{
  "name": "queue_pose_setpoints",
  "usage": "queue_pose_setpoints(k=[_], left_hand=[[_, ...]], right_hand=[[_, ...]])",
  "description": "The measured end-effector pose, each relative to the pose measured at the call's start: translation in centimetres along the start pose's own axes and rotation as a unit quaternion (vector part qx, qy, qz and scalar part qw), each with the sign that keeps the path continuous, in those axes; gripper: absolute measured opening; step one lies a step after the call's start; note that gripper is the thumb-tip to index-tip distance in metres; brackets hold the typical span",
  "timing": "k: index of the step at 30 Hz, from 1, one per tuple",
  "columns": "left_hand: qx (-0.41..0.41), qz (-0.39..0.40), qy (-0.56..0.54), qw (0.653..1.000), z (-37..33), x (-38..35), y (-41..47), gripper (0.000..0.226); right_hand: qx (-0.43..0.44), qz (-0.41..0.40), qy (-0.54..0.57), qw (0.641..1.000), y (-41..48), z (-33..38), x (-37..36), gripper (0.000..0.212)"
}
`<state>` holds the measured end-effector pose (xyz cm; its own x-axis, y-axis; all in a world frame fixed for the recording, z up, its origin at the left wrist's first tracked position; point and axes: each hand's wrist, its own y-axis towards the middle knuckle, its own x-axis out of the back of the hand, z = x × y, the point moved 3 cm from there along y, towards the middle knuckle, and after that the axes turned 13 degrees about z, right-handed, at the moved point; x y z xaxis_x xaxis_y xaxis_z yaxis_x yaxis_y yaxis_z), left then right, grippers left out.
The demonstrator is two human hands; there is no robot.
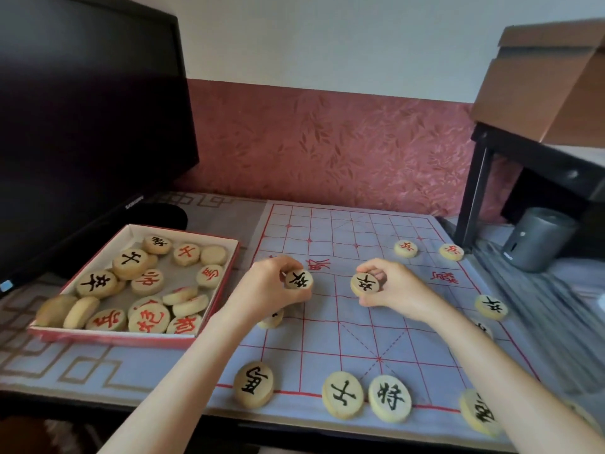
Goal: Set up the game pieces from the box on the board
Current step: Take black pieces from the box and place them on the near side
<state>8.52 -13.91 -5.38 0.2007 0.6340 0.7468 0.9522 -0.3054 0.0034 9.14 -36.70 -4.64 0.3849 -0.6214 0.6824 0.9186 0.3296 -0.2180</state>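
My left hand (268, 286) pinches one black-lettered disc, the left piece (298, 280), between thumb and fingertips. My right hand (396, 291) clamps its twin, the right piece (365, 285), the same way. Both discs are tipped up with their faces toward me, held low over the board (343, 329) just on the near side of the river lettering. They are well apart, with open grid between them. I cannot tell whether either rim touches the cloth.

As I judge it, the next move turns on the row. Both discs read as black soldiers, and a placed soldier (491, 307) lies flat off to the right, slightly nearer to me than the two I hold. So each piece should go down and a little toward me onto that line. The right piece belongs near the middle file, the left piece on a crossing further left.

A half-hidden piece (271, 319) sits just near of my left hand, so I would lower that side gently to avoid knocking it.

The box (131, 227) rests on the table left of the board, closer to the left hand, and many pieces lie in it. I would call the setup less than half done.
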Motion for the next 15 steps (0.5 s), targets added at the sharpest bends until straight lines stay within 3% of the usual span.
queue_pose_setpoints(k=[15], left_hand=[[0.019,0.04,0.059,0.997,-0.1,-1.9,1.8,0.048]], right_hand=[[-0.025,-0.013,-0.029,0.999,-0.6,-2.3,-0.5,0.056]])
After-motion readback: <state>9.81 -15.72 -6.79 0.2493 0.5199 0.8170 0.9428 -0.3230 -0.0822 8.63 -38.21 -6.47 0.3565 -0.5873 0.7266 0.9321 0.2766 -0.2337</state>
